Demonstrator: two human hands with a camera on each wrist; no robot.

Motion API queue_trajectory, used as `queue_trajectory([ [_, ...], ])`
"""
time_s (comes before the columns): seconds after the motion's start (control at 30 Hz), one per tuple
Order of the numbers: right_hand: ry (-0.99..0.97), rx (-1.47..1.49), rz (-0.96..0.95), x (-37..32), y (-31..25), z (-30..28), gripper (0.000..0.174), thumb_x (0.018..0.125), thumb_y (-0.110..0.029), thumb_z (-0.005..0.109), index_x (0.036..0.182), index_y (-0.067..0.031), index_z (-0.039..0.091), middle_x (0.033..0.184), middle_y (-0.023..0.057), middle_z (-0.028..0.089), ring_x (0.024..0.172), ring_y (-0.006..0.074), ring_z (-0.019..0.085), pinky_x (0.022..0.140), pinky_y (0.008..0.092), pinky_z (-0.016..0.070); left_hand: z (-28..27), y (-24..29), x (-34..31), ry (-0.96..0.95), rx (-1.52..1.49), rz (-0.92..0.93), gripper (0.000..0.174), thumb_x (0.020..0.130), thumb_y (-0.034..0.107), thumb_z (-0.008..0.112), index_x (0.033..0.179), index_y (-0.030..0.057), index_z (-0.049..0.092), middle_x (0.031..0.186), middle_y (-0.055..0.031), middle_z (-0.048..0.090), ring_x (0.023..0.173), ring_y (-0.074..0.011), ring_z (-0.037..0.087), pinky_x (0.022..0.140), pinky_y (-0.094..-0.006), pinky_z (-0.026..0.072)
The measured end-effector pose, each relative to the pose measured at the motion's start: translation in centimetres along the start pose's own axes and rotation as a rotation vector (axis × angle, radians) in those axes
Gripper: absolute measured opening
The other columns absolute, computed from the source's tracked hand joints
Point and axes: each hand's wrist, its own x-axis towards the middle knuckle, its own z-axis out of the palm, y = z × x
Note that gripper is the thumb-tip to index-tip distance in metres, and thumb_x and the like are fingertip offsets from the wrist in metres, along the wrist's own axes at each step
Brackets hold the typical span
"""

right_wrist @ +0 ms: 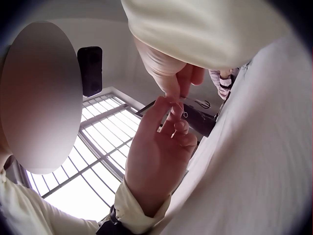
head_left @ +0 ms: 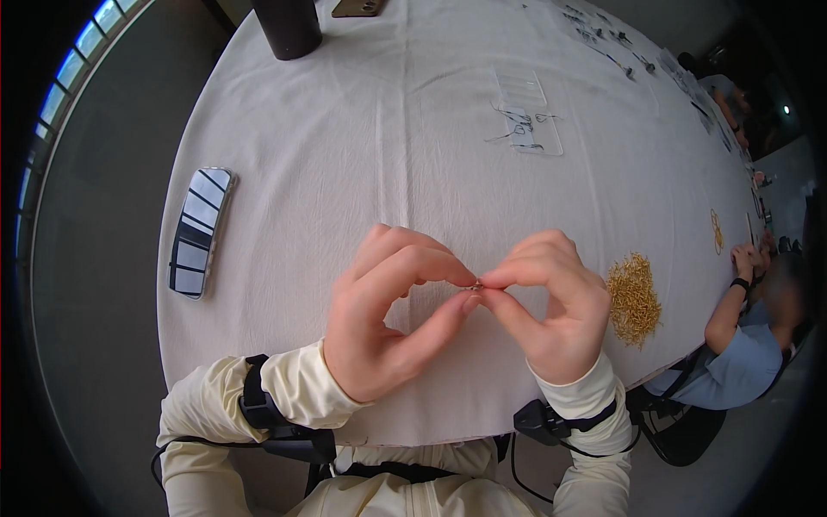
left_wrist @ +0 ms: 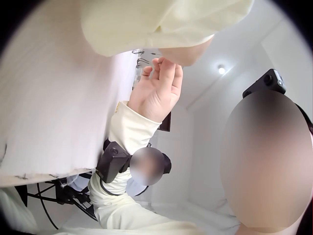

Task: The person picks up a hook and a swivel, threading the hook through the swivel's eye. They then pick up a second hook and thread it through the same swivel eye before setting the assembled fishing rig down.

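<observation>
Both hands meet fingertip to fingertip above the pale tablecloth. The left hand (head_left: 366, 314) pinches a tiny metal piece (head_left: 475, 285) between thumb and index finger. From the other side, the right hand (head_left: 564, 314) pinches at the same spot with its thumb and index finger. In the right wrist view a small round loop (right_wrist: 185, 114) shows just beside the joined fingertips; the rest of the piece is hidden by the fingers. A pile of small gold-coloured metal pieces (head_left: 635, 300) lies on the cloth just right of the right hand.
A phone (head_left: 200, 233) lies at the table's left side. At the far edge stand a dark cup (head_left: 289, 30) and another phone (head_left: 357, 7). A clear plastic case (head_left: 551, 142) with dark wiry pieces lies beyond the hands. Another person (head_left: 732, 353) sits at the right.
</observation>
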Motion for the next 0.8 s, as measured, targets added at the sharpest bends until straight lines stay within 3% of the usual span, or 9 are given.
queue_trajectory([
  [0.07, 0.002, -0.041, -0.029, 0.08, -0.19, 0.08, 0.020, 0.068, 0.001, 0.078, 0.083, -0.0093, 0.070, 0.077, -0.0004, 0.067, 0.075, 0.0176, 0.061, 0.075, 0.0300, 0.0413, -0.16, 0.04, 0.09, -0.022, 0.079, 0.057, 0.012, 0.081, 0.001, 0.068, 0.092, 0.0057, 0.064, 0.089, -0.0045, 0.065, 0.079, -0.0157, 0.055, 0.065, -0.0267, 0.0394],
  [0.17, -0.002, -0.088, -0.068, 0.04, -0.11, 0.13, 0.020, 0.068, 0.000, 0.079, 0.083, -0.0093, 0.070, 0.077, -0.0004, 0.067, 0.075, 0.0180, 0.061, 0.075, 0.0303, 0.0409, 0.02, 0.21, 0.15, 0.005, 0.104, 0.049, 0.017, 0.076, -0.001, 0.071, 0.091, 0.0060, 0.065, 0.087, -0.0039, 0.065, 0.075, -0.0197, 0.055, 0.066, -0.0288, 0.0424],
  [0.33, -0.028, -0.069, -0.090, -0.10, 0.09, 0.20, 0.020, 0.068, -0.002, 0.080, 0.083, -0.0092, 0.069, 0.077, -0.0006, 0.067, 0.075, 0.0180, 0.061, 0.075, 0.0308, 0.0409, 0.30, 0.38, 0.13, -0.019, 0.081, -0.017, 0.014, 0.080, -0.002, 0.067, 0.091, 0.0049, 0.061, 0.087, -0.0042, 0.062, 0.074, -0.0206, 0.052, 0.067, -0.0299, 0.0426],
  [0.5, -0.046, 0.057, 0.029, -0.18, 0.22, 0.37, 0.019, 0.070, -0.001, 0.079, 0.084, -0.0091, 0.068, 0.077, -0.0013, 0.068, 0.076, 0.0180, 0.061, 0.075, 0.0309, 0.0422, 0.47, 0.18, -0.02, -0.065, 0.017, -0.064, 0.011, 0.085, -0.002, 0.063, 0.093, 0.0037, 0.058, 0.087, -0.0049, 0.059, 0.076, -0.0217, 0.050, 0.068, -0.0307, 0.0424],
  [0.8, -0.106, 0.147, 0.059, 0.02, 0.21, 0.25, 0.015, 0.073, -0.001, 0.076, 0.083, -0.0074, 0.067, 0.077, 0.0008, 0.068, 0.076, 0.0188, 0.060, 0.074, 0.0316, 0.0447, 0.46, 0.44, 0.11, -0.049, -0.127, -0.198, 0.007, 0.089, 0.003, 0.063, 0.094, 0.0042, 0.058, 0.086, -0.0041, 0.060, 0.075, -0.0200, 0.051, 0.067, -0.0303, 0.0418],
])
